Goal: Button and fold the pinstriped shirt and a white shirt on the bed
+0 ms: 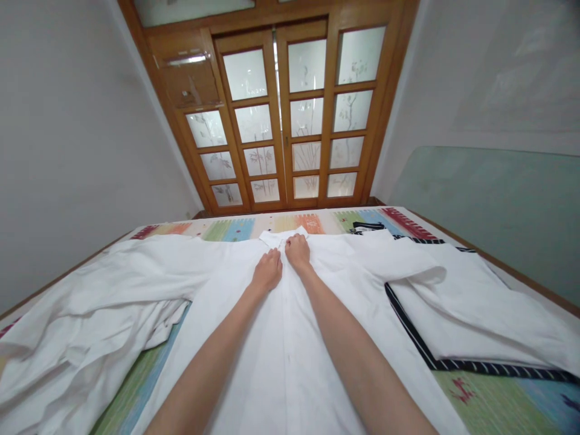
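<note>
A white button-up shirt (254, 374) lies spread out face up, its collar at the far end and its sleeves stretched to both sides. Just below the collar, my left hand (268, 270) is closed on the front edge of the shirt, fingers curled. Slightly farther up and to the right, my right hand (298, 251) pinches the shirt by the collar opening. Both hands are close together at the top of the button line. My fingers hide the exact spot they grip.
Under the shirt is a colourful patterned bed cover (493, 402). A white garment with black striped trim (453, 365) lies beneath the right sleeve. More crumpled white cloth (149, 329) is at the left. Beyond stand wood-framed glass doors (283, 121), with walls on both sides.
</note>
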{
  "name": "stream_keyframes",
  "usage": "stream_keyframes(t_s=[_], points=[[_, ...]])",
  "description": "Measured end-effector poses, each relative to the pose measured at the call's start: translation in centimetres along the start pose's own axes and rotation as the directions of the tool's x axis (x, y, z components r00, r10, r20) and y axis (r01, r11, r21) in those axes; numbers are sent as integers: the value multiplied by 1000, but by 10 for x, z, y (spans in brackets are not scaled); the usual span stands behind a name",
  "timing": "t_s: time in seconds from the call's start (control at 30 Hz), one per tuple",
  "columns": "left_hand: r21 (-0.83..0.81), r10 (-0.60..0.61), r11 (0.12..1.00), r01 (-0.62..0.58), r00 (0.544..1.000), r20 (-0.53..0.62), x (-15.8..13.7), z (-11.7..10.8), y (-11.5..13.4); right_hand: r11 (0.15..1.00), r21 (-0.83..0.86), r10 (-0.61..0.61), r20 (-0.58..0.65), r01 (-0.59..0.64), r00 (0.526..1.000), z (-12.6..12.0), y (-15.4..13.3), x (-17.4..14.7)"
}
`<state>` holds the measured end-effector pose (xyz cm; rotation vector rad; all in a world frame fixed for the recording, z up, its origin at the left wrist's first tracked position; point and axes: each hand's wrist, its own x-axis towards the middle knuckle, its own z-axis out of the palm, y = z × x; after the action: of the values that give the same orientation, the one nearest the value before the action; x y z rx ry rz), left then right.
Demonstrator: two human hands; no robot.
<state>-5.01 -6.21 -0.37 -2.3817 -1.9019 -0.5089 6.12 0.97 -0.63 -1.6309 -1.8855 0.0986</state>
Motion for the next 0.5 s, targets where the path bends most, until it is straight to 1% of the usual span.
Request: stream_keyframes(t_s=[0.1,0.2,0.3,0.4,0.5], points=[[57,-5,998,2,998,62,-16,-1,5,996,-85,4,86,3,996,-3,-4,-4],[63,-6,998,0,996,90,-31,-3,10,992,-119,-20,164,40,986,-7,-4,-11],[50,5,999,-9,997,82,-42,-7,12,989,-104,-78,216,103,973,-12,-2,-17],[25,13,1000,-14,998,60,-45,-10,12,982,-64,-150,292,176,945,-20,3,-22],[-20,1,1000,-1,999,48,-44,-13,12,979,-37,-177,349,202,920,-30,7,-27]])
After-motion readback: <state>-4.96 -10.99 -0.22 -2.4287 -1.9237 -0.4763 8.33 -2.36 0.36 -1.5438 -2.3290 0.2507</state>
